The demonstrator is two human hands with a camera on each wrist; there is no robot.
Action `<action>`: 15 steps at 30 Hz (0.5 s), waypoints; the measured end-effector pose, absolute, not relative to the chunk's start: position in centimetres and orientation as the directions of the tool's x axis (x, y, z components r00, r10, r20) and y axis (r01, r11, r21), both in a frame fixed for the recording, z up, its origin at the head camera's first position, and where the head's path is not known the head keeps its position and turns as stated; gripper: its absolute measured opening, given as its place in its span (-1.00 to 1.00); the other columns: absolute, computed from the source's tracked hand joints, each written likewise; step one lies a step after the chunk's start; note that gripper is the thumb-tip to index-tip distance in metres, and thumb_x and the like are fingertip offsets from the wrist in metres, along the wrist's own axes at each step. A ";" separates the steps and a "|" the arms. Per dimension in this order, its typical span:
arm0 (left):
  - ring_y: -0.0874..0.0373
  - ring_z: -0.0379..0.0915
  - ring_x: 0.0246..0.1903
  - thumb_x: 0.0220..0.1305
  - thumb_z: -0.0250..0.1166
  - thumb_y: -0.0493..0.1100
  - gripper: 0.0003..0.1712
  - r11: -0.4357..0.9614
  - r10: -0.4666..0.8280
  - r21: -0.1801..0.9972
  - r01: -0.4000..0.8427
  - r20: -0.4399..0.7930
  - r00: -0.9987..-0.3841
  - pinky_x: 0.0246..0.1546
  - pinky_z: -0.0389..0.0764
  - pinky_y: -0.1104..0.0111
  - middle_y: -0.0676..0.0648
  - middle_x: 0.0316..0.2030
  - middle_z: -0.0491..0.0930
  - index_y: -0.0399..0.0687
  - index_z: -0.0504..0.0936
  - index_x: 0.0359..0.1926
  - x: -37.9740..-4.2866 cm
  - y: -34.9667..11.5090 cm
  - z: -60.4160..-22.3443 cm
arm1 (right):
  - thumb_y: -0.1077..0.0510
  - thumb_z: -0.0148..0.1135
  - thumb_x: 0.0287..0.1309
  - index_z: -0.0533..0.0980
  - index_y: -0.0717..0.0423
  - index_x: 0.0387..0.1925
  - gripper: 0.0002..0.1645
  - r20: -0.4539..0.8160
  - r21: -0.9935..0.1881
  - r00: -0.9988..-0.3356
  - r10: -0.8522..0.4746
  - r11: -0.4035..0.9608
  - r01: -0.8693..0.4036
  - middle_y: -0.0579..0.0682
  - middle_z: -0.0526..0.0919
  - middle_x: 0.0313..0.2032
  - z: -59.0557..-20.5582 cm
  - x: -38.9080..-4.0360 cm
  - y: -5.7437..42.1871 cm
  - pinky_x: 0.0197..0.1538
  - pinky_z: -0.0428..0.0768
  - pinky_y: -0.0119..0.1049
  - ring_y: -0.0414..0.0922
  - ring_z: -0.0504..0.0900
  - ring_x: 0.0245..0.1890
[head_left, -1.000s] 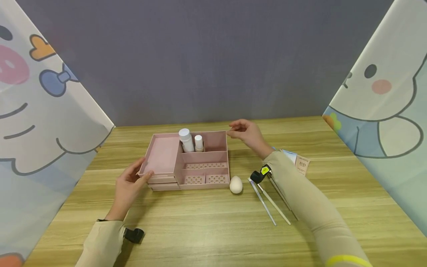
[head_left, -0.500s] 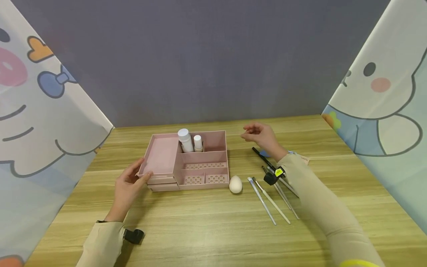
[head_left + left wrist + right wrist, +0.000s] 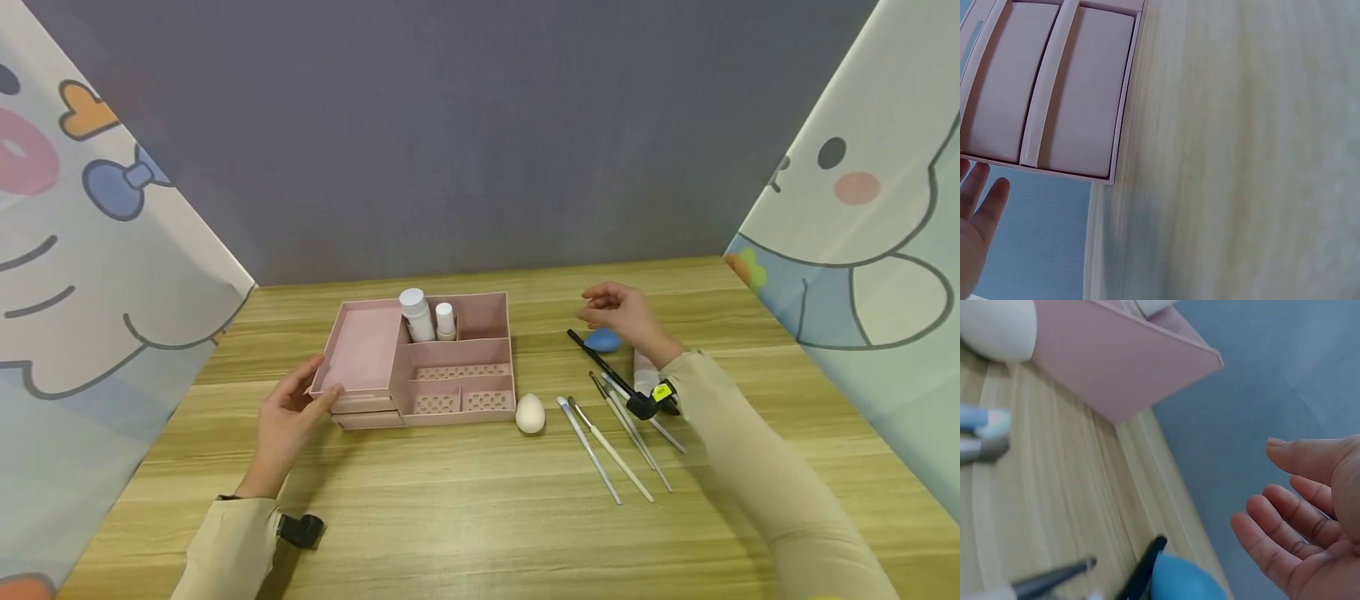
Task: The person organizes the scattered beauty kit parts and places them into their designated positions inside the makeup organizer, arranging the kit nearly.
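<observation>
Filling of the pink desktop organizer (image 3: 366, 343) appears in hand; two white-capped bottles (image 3: 418, 320) are stood in its rear row. Its left front corner is gripped by the left hand (image 3: 288, 412). The right hand (image 3: 626, 317), loosely parted and empty, is held near the blue makeup sponge (image 3: 603, 340), for which a lowered pinch would be required. Drawer fronts (image 3: 1088, 90) are shown face-on only from the left wrist.
</observation>
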State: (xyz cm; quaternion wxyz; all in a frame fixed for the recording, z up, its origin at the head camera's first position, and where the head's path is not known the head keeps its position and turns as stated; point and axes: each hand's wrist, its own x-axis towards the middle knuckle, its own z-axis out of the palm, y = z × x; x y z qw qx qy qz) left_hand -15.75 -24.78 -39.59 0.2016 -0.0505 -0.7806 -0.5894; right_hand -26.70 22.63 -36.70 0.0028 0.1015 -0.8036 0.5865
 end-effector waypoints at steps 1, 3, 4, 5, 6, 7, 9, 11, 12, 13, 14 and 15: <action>0.46 0.47 0.07 0.19 0.34 -0.53 -0.42 0.300 -0.157 0.899 0.318 0.376 -0.913 -0.05 0.53 0.65 -0.10 0.16 0.54 -0.39 0.50 0.26 -15.8 -24.8 -39.6 | 0.34 0.32 0.23 0.45 0.51 0.05 -0.58 0.119 -0.940 -0.980 -0.161 0.299 -0.163 0.01 0.63 -0.30 -36.7 -26.7 22.9 -0.19 0.73 -0.19 -0.18 0.66 -0.36; 0.47 0.47 0.07 0.19 0.34 -0.52 -0.42 0.305 -0.156 0.897 0.320 0.379 -0.912 -0.05 0.53 0.65 -0.13 0.18 0.53 -0.36 0.51 0.26 -15.8 -24.8 -39.6 | 0.34 0.33 0.23 0.45 0.51 0.06 -0.57 0.112 -0.935 -0.980 -0.163 0.318 -0.160 0.01 0.63 -0.29 -36.9 -26.6 23.5 -0.21 0.73 -0.21 -0.17 0.65 -0.35; 0.46 0.47 0.07 0.19 0.34 -0.53 -0.42 0.303 -0.156 0.897 0.322 0.380 -0.912 -0.05 0.53 0.65 -0.15 0.18 0.53 -0.35 0.51 0.26 -15.8 -24.8 -39.7 | 0.33 0.33 0.23 0.45 0.49 0.06 -0.57 0.105 -0.932 -0.981 -0.161 0.329 -0.153 0.00 0.63 -0.30 -36.9 -26.5 23.8 -0.22 0.73 -0.22 -0.17 0.65 -0.35; 0.46 0.47 0.07 0.19 0.34 -0.53 -0.42 0.304 -0.158 0.897 0.321 0.380 -0.912 -0.06 0.53 0.65 -0.15 0.18 0.53 -0.34 0.52 0.26 -15.8 -24.8 -39.7 | 0.32 0.33 0.23 0.45 0.49 0.06 -0.56 0.098 -0.928 -0.982 -0.161 0.341 -0.148 -0.01 0.63 -0.30 -37.0 -26.5 24.1 -0.22 0.73 -0.23 -0.17 0.65 -0.34; 0.46 0.47 0.07 0.19 0.34 -0.53 -0.42 0.301 -0.155 0.897 0.324 0.381 -0.911 -0.06 0.53 0.65 -0.16 0.18 0.53 -0.35 0.51 0.26 -15.8 -24.9 -39.7 | 0.32 0.33 0.23 0.45 0.48 0.07 -0.56 0.088 -0.925 -0.983 -0.161 0.352 -0.141 -0.02 0.62 -0.30 -37.0 -26.4 24.4 -0.22 0.73 -0.23 -0.17 0.64 -0.34; 0.46 0.47 0.07 0.19 0.34 -0.53 -0.42 0.302 -0.159 0.898 0.321 0.379 -0.912 -0.06 0.53 0.65 -0.16 0.18 0.53 -0.35 0.51 0.26 -15.8 -24.8 -39.7 | 0.31 0.33 0.23 0.44 0.47 0.09 -0.54 0.079 -0.922 -0.984 -0.161 0.363 -0.133 -0.02 0.62 -0.29 -37.0 -26.3 24.7 -0.21 0.73 -0.23 -0.17 0.64 -0.34; 0.46 0.47 0.07 0.19 0.34 -0.52 -0.42 0.304 -0.160 0.898 0.317 0.376 -0.913 -0.05 0.53 0.65 -0.17 0.18 0.53 -0.35 0.51 0.26 -15.8 -24.8 -39.6 | 0.29 0.33 0.25 0.43 0.45 0.12 -0.52 0.057 -0.914 -0.985 -0.163 0.388 -0.118 0.01 0.61 -0.27 -37.1 -26.2 25.3 -0.19 0.73 -0.19 -0.13 0.64 -0.33; 0.47 0.47 0.07 0.19 0.35 -0.52 -0.42 0.308 -0.158 0.898 0.313 0.373 -0.914 -0.05 0.53 0.65 -0.18 0.18 0.52 -0.36 0.51 0.26 -15.8 -24.8 -39.6 | 0.28 0.32 0.26 0.42 0.45 0.15 -0.50 0.035 -0.908 -0.985 -0.170 0.406 -0.103 0.08 0.59 -0.23 -37.0 -26.0 25.9 -0.14 0.73 -0.13 -0.08 0.65 -0.31; 0.47 0.46 0.07 0.20 0.35 -0.51 -0.42 0.307 -0.155 0.899 0.313 0.371 -0.915 -0.05 0.53 0.65 -0.18 0.19 0.52 -0.38 0.50 0.26 -15.8 -24.8 -39.6 | 0.28 0.31 0.27 0.40 0.45 0.16 -0.49 0.027 -0.903 -0.984 -0.174 0.417 -0.098 0.11 0.57 -0.20 -37.0 -25.9 26.2 -0.13 0.72 -0.11 -0.07 0.65 -0.31; 0.47 0.46 0.07 0.20 0.34 -0.51 -0.43 0.308 -0.155 0.900 0.309 0.368 -0.917 -0.04 0.53 0.65 -0.20 0.20 0.51 -0.39 0.50 0.26 -15.8 -24.8 -39.6 | 0.27 0.31 0.27 0.39 0.46 0.18 -0.47 0.019 -0.900 -0.984 -0.180 0.426 -0.095 0.15 0.56 -0.18 -37.0 -25.8 26.4 -0.12 0.72 -0.09 -0.06 0.65 -0.30; 0.48 0.46 0.07 0.20 0.35 -0.50 -0.43 0.311 -0.152 0.899 0.308 0.367 -0.918 -0.04 0.52 0.65 -0.19 0.20 0.51 -0.40 0.49 0.26 -15.8 -24.8 -39.6 | 0.27 0.31 0.27 0.39 0.45 0.18 -0.47 0.012 -0.895 -0.983 -0.183 0.437 -0.092 0.18 0.55 -0.17 -37.0 -25.7 26.7 -0.11 0.72 -0.09 -0.06 0.65 -0.30; 0.48 0.46 0.06 0.21 0.35 -0.50 -0.42 0.313 -0.149 0.899 0.306 0.365 -0.919 -0.05 0.52 0.66 -0.19 0.20 0.51 -0.41 0.48 0.27 -15.8 -24.8 -39.6 | 0.26 0.32 0.27 0.38 0.46 0.18 -0.45 0.009 -0.888 -0.983 -0.184 0.450 -0.092 0.20 0.54 -0.16 -36.9 -25.7 26.9 -0.12 0.72 -0.10 -0.07 0.65 -0.31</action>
